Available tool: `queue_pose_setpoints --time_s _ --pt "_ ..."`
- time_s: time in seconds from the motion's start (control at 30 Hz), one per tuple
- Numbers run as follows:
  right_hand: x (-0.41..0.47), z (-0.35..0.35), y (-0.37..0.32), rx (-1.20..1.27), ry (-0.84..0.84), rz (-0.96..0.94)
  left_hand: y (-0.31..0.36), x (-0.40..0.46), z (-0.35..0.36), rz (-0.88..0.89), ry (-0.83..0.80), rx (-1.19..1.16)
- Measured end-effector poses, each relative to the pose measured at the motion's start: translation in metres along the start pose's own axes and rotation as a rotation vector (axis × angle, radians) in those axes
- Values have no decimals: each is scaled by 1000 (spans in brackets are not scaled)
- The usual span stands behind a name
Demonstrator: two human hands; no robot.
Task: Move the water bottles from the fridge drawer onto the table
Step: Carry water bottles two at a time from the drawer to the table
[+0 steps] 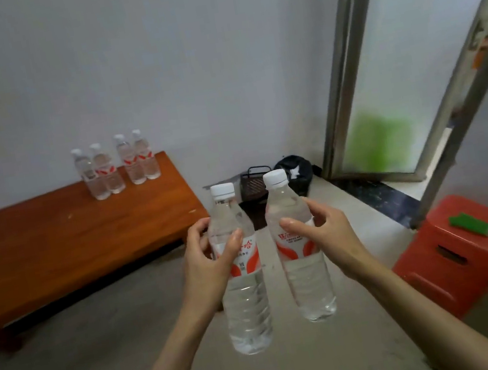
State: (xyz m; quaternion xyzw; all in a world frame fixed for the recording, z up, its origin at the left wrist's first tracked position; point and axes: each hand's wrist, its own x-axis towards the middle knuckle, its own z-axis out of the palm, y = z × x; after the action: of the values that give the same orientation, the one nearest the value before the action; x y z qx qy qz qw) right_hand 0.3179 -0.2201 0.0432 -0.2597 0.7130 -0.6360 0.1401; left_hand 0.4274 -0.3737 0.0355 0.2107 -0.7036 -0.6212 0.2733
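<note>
Clear bottles (244, 297) upright, one gripped per hand (208, 261).

The person is wearing dark, nearly black sleeves that are showing only at the bottom edge of the view, pushed up near the elbows. Both forearms are showing bare, and the left hand (209, 263) and right hand (325, 232) are wearing no gloves, rings or watch.
</note>
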Motion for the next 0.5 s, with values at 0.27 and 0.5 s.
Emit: queue_pose_setpoints --time_s 0.27,0.5 --pt "87 145 -4 -5 -182 -30 -23 71 -142 -41 258 5" --pt "182 213 14 -39 -283 -36 -49 152 -197 -67 365 78"
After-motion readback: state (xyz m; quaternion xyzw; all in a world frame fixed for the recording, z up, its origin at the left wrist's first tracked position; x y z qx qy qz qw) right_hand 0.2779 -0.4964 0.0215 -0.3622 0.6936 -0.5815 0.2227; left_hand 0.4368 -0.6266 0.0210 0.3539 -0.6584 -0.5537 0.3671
